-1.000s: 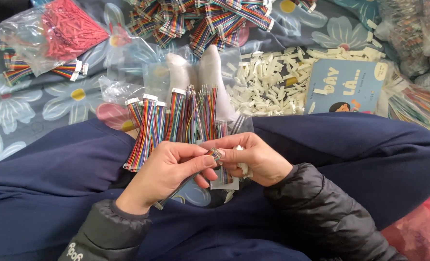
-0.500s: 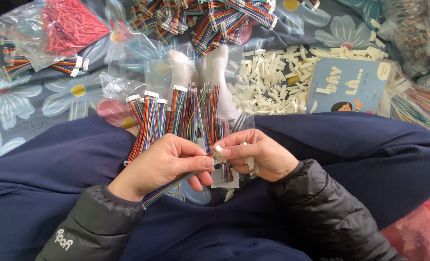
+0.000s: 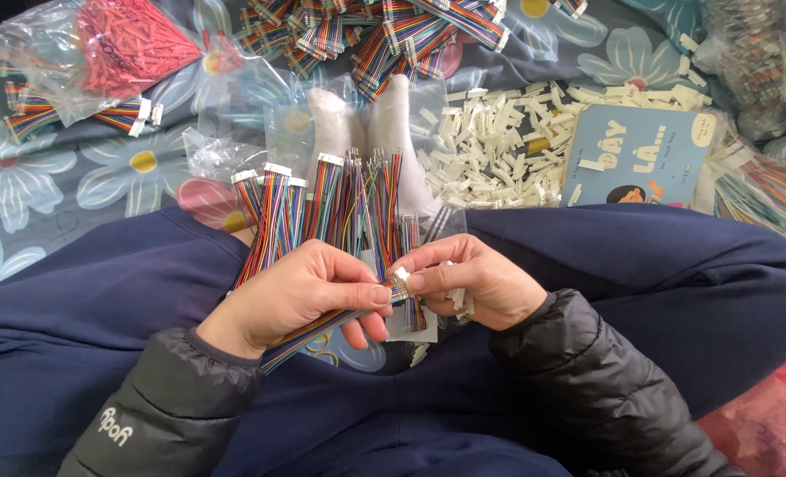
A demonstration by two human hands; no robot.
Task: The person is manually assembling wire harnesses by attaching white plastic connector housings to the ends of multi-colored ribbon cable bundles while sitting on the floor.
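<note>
While pinched: connector (image 3: 401, 281), both hands (image 3: 384, 287)

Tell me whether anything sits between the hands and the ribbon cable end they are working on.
Nothing visible does. The left hand pinches the rainbow ribbon cable, and the right hand holds the white connector at its end. Fingertips of both hands meet right at the connector, with no gap or object between.
</note>
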